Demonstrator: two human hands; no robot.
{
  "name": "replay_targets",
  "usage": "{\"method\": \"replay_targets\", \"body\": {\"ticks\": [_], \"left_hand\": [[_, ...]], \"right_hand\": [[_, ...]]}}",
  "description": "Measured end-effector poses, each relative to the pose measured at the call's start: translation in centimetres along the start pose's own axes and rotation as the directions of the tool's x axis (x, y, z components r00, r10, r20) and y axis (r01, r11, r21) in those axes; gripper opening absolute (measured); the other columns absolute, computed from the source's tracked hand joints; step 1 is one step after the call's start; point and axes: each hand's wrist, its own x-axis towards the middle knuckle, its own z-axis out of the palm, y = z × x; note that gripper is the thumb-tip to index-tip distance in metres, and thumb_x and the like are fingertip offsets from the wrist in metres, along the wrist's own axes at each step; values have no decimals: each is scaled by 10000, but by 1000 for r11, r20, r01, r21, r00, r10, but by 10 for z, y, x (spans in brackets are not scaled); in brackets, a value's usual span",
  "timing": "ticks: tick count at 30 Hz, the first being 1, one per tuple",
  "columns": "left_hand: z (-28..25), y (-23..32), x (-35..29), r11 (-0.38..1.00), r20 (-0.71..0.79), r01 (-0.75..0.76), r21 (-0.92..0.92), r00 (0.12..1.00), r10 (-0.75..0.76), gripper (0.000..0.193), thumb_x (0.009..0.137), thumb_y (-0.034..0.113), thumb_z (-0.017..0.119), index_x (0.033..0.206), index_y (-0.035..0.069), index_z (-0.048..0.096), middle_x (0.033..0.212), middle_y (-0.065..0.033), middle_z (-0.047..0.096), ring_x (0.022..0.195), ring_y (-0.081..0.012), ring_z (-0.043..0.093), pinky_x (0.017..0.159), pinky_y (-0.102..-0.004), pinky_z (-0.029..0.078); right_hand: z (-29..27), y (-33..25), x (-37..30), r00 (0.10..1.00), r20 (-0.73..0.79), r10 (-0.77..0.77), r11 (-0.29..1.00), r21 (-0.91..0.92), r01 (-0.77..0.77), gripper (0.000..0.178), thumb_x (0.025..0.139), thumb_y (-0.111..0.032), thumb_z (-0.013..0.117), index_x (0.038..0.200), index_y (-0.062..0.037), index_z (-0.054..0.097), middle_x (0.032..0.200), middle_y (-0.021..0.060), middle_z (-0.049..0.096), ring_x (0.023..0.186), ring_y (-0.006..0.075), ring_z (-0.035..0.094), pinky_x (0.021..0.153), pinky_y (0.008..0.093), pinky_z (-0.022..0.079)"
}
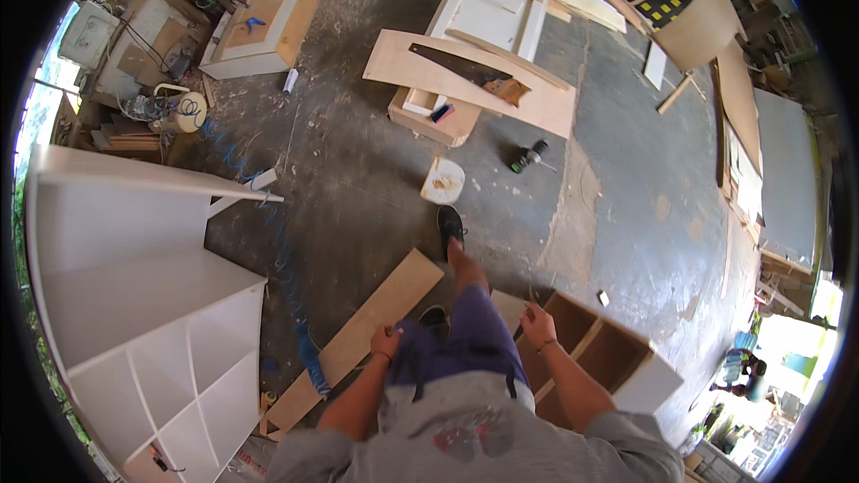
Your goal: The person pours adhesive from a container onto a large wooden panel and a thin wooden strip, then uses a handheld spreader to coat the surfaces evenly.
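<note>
My left hand (385, 342) is closed at the left side of my purple shorts (479, 326), with a bit of the cloth seemingly pinched in it. On the other side, my right hand (539, 326) hangs with its fingers loosely bent and apart, and I see nothing held in it. Below that hand lies a brown open-fronted cabinet box (573, 326) with dividers. A long plywood board (358, 340) lies slantwise on the floor under my left hand. One dark shoe (450, 228) is planted ahead, close to a white stool-like piece (443, 181).
A white shelf cabinet (152, 259) stands at left, beside a blue coiled hose (309, 362). Ahead, a handsaw (456, 72) rests on a pale board (537, 112), with a cordless drill (530, 156) on the floor nearby. Sheet panels (787, 179) lean at right.
</note>
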Motion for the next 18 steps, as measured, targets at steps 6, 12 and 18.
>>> {"method": "replay_targets", "body": {"ticks": [6, 12, 18], "left_hand": [[57, 69, 129, 994, 70, 89, -64, 994, -84, 826, 653, 338, 779, 1291, 3, 376, 1017, -145, 632, 977, -278, 599, 854, -363, 466], [131, 176, 294, 985, -2, -167, 46, 986, 167, 1128, 575, 328, 826, 1418, 35, 136, 1364, -159, 391, 1215, -312, 428, 996, -376, 376], [211, 219, 388, 564, 84, -139, -814, 933, 350, 643, 882, 412, 490, 1364, 40, 281, 1345, -117, 420, 1223, -278, 416, 1034, -390, 332]], "right_hand": [[94, -88, 285, 871, 289, -398, 731, -474, 491, 710, 733, -263, 625, 1374, -199, 326, 1423, 158, 278, 1323, 344, 237, 1043, 505, 246], [181, -103, 407, 594, 387, -705, 288, -609, 739, 574, 768, -342, 568, 1314, -218, 439, 1454, 125, 259, 1358, 328, 199, 1026, 617, 202], [151, -108, 414, 653, 401, -642, 530, -384, 756, 600, 705, -383, 645, 1236, -139, 509, 1380, 179, 366, 1298, 406, 288, 997, 623, 257]]}}
